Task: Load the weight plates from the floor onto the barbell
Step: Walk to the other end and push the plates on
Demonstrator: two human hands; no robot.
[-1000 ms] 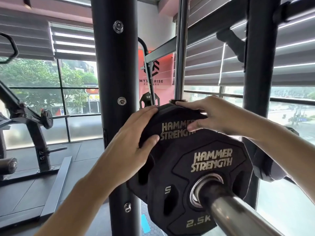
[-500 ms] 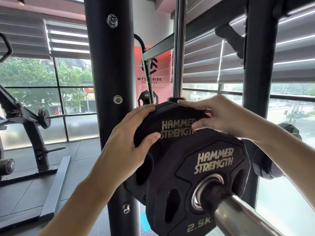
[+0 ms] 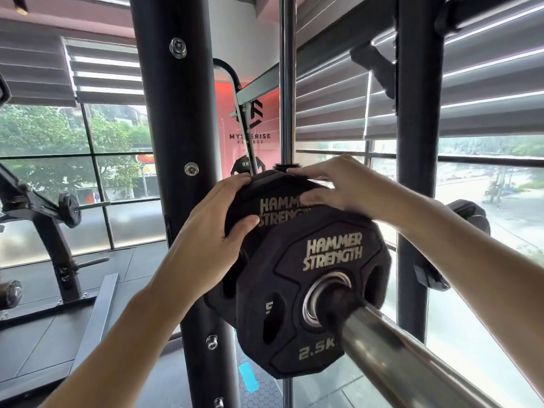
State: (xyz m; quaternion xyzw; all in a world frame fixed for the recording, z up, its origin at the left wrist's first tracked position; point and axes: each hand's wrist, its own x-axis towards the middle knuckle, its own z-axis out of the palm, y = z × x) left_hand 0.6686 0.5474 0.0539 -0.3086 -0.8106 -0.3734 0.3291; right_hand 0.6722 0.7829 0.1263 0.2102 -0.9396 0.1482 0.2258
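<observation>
Two black plates sat on the barbell sleeve (image 3: 391, 343), the smaller 2.5 kg plate (image 3: 312, 293) nearest the viewer, the larger plate (image 3: 273, 195) right behind it and touching it. Sleeve end ran out of frame bottom right, bare steel. Tight fit around: black rack upright (image 3: 176, 142) just left of the plates, another upright (image 3: 418, 142) to the right, chrome guide rod (image 3: 288, 83) straight behind. Open floor (image 3: 35, 348) only to the left, with a bench frame (image 3: 59, 260) well apart. The left hand (image 3: 212, 240) gripped the larger plate's upper left rim, thumb on its face, fingers curled over the edge. The right hand (image 3: 338, 184) lay on its top right rim, fingers over the edge, thumb on the face, covering part of the lettering. Lower half of the larger plate hidden by the smaller one; its weight mark mostly hidden. Another plate (image 3: 468, 213) behind the right forearm, partly cut off, unclear what it sat on. Versus half a second earlier: same grips, both plates in the same spot on the sleeve, hands barely shifted.
</observation>
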